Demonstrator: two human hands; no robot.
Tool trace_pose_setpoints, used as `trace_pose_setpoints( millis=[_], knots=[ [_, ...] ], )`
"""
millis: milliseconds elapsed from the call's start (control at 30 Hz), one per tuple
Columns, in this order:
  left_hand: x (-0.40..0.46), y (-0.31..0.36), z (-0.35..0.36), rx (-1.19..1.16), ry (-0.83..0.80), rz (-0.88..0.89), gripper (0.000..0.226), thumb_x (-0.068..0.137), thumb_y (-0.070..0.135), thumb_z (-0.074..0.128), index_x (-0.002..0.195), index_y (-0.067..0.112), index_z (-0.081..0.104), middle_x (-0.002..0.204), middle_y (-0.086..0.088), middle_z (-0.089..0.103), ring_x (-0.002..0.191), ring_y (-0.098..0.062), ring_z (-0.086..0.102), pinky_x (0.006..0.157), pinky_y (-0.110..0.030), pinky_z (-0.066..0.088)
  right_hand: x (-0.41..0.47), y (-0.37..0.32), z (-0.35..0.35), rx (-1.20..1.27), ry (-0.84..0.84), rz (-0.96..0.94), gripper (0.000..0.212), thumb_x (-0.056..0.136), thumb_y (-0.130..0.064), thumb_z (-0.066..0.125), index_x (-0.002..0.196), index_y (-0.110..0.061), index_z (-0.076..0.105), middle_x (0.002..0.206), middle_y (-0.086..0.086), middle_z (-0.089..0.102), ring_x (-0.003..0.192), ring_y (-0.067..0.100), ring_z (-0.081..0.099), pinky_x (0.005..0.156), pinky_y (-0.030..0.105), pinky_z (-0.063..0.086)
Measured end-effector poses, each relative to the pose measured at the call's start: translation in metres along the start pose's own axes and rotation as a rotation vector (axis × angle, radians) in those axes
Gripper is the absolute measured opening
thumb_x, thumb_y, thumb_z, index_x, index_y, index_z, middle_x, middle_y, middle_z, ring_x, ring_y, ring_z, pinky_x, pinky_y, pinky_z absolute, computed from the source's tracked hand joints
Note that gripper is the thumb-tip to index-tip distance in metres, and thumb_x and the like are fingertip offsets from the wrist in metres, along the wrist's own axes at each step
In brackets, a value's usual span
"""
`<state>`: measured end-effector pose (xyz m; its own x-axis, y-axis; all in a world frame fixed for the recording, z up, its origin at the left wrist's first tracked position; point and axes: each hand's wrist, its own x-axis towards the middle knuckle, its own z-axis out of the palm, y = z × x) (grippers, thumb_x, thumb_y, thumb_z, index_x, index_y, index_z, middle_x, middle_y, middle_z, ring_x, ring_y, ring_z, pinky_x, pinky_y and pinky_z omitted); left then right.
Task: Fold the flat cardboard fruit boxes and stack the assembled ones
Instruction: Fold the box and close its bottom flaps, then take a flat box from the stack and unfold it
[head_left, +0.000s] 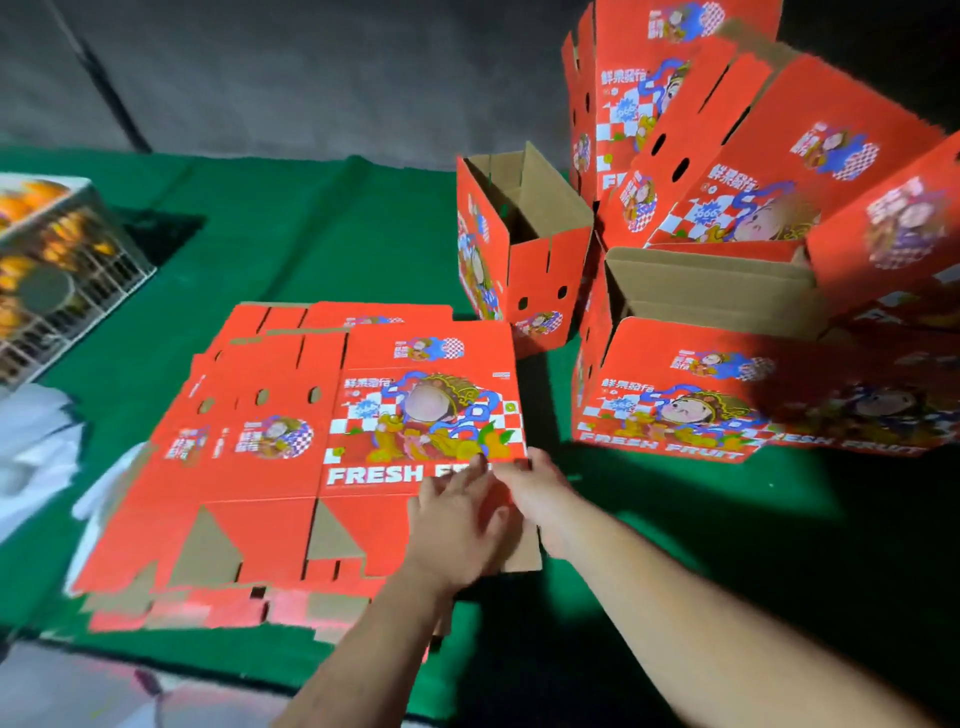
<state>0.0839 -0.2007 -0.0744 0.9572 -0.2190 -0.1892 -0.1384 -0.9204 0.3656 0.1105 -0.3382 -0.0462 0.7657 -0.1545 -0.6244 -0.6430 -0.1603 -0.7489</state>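
A pile of flat boxes (311, 447) lies at lower centre of the frame on the green-covered bench (332, 228). Both hands meet at the top sheet's near right corner: the left hand (457, 514) rests on it with fingers spread, while the right hand (535, 483) appears to pinch the edge. The step looks like picking up the next flat; lifting and squaring it should follow. Assembled boxes (727, 260) crowd the right. A wire crate of oranges (57, 270) sits at left, before a grey backdrop.
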Motion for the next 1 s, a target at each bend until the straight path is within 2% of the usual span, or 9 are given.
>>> trace_pose_setpoints(
  millis=[100,167,233,300,433,667,800,900,1000],
  knots=[
    [-0.023,-0.022,-0.016,-0.254,0.240,0.065,0.042,0.092,0.043,0.053,0.132,0.037,0.062,0.113,0.010,0.073,0.099,-0.019,0.063,0.087,-0.035,0.049,0.000,0.015,-0.017,0.041,0.056,0.040,0.020,0.100,-0.029,0.064,0.115,-0.016,0.064,0.104,0.011,0.073,0.093,0.032,0.073,0.086,0.051,0.061],
    [-0.035,-0.068,-0.024,-0.147,0.424,-0.219,0.046,0.089,0.045,0.052,0.131,0.029,0.064,0.128,-0.005,0.068,0.111,-0.030,0.063,0.091,-0.039,0.047,-0.001,0.021,-0.036,0.067,0.055,0.006,0.016,0.102,-0.023,0.062,0.117,-0.017,0.066,0.099,0.007,0.074,0.088,0.026,0.072,0.076,0.040,0.062],
    [-0.055,-0.117,-0.030,-0.158,0.377,-0.648,0.062,0.094,0.053,0.044,0.146,0.018,0.051,0.155,-0.023,0.042,0.138,-0.041,0.043,0.115,-0.046,0.030,-0.002,0.022,-0.057,0.088,0.108,-0.066,0.021,0.102,-0.016,0.060,0.122,-0.018,0.064,0.096,0.003,0.073,0.083,0.022,0.070,0.066,0.028,0.056],
    [-0.067,-0.140,-0.035,-0.203,0.298,-0.849,0.065,0.098,0.057,0.045,0.149,0.017,0.047,0.159,-0.023,0.034,0.145,-0.042,0.034,0.121,-0.047,0.021,-0.005,0.015,-0.070,0.164,0.131,-0.093,0.029,0.102,-0.013,0.058,0.130,-0.020,0.058,0.105,0.009,0.072,0.094,0.031,0.071,0.078,0.040,0.060],
    [-0.063,-0.125,-0.057,-0.497,0.358,-0.751,0.070,0.077,0.064,0.039,0.122,0.016,0.066,0.122,-0.020,0.065,0.121,-0.040,0.059,0.110,-0.054,0.040,-0.013,-0.001,-0.085,0.045,0.156,-0.233,0.028,0.101,-0.014,0.060,0.127,-0.024,0.063,0.100,-0.001,0.072,0.087,0.017,0.069,0.066,0.029,0.050],
    [-0.064,-0.089,-0.101,-0.642,0.399,-0.680,0.093,0.071,0.087,0.028,0.136,0.029,0.061,0.138,-0.024,0.059,0.134,-0.041,0.047,0.118,-0.060,0.028,-0.037,-0.028,-0.125,-0.064,0.017,-0.262,0.045,0.089,-0.049,0.070,0.131,-0.035,0.062,0.124,-0.007,0.071,0.111,0.020,0.067,0.101,0.038,0.051],
    [-0.059,-0.090,-0.095,-0.693,0.374,-0.825,0.107,0.066,0.098,0.031,0.148,0.032,0.052,0.150,-0.026,0.043,0.140,-0.050,0.034,0.116,-0.063,0.031,-0.049,-0.036,-0.126,-0.138,0.012,-0.277,0.058,0.086,-0.061,0.070,0.139,-0.048,0.048,0.129,-0.022,0.051,0.108,0.006,0.052,0.089,0.029,0.040],
    [-0.061,-0.094,-0.094,-0.999,0.385,-0.850,0.093,0.067,0.093,0.048,0.115,0.016,0.067,0.114,-0.025,0.059,0.101,-0.044,0.063,0.087,-0.054,0.055,-0.054,-0.036,-0.133,-0.128,0.008,-0.334,0.038,0.089,-0.046,0.074,0.122,-0.042,0.054,0.113,-0.023,0.063,0.097,0.003,0.061,0.076,0.026,0.044],
    [-0.063,-0.087,-0.091,-1.092,0.458,-0.721,0.074,0.075,0.082,0.051,0.085,0.009,0.058,0.084,-0.018,0.054,0.071,-0.028,0.055,0.070,-0.038,0.044,-0.054,-0.035,-0.132,-0.206,0.040,-0.449,0.040,0.093,-0.024,0.074,0.122,-0.025,0.046,0.109,-0.010,0.063,0.097,0.002,0.058,0.074,0.024,0.046]
  ],
)
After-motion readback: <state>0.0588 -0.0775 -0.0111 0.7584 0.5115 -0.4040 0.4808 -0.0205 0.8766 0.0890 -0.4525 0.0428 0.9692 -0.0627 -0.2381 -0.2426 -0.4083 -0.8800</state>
